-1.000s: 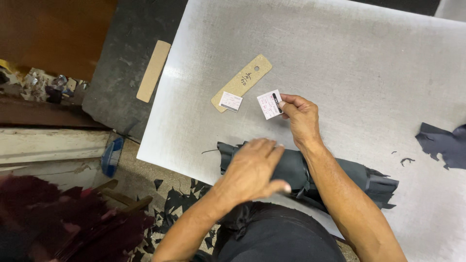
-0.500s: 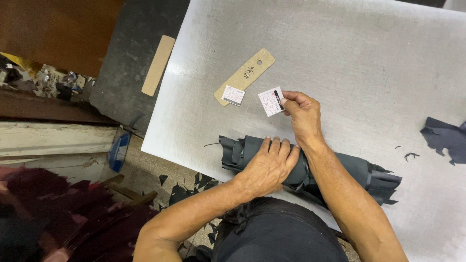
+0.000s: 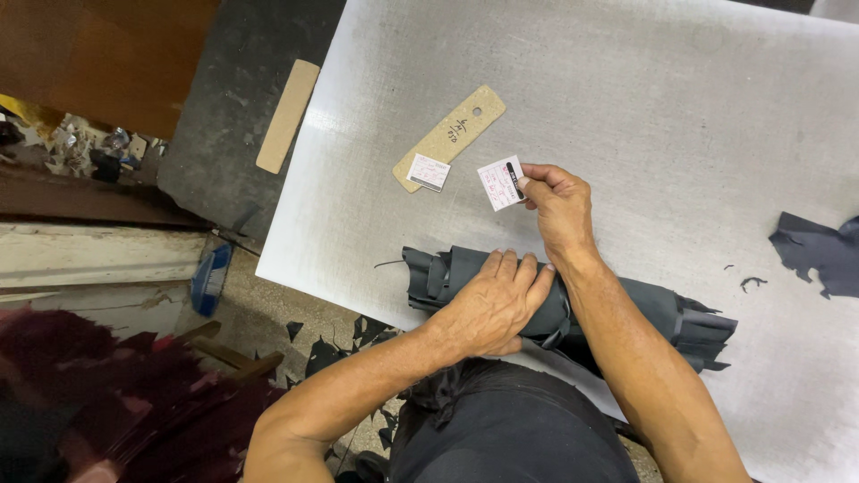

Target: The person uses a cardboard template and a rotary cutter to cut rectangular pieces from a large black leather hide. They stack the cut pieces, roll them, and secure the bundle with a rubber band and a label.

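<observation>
Left fingers [image 3: 514, 273] flat, open over the dark leather roll [image 3: 626, 309] — right fingers [image 3: 528, 183] pinched on a small white ticket [image 3: 499, 183].

Pale grey work table [image 3: 644, 98], finely textured, with a dark rolled bundle of material [image 3: 573, 304] lying along the near edge under the left hand [image 3: 492, 304]. Farther in, a tan cardboard strip [image 3: 452, 134] set at a slant, a small white tag [image 3: 429, 171] resting on its lower end, and a second white tag [image 3: 501, 182] just beside, pinched in the right hand [image 3: 559, 206]. At the right, a dark offcut [image 3: 819, 250] and a few small dark scraps [image 3: 750, 283]; off the left edge, a darker slab [image 3: 242, 107] carrying another tan strip [image 3: 288, 115].
</observation>
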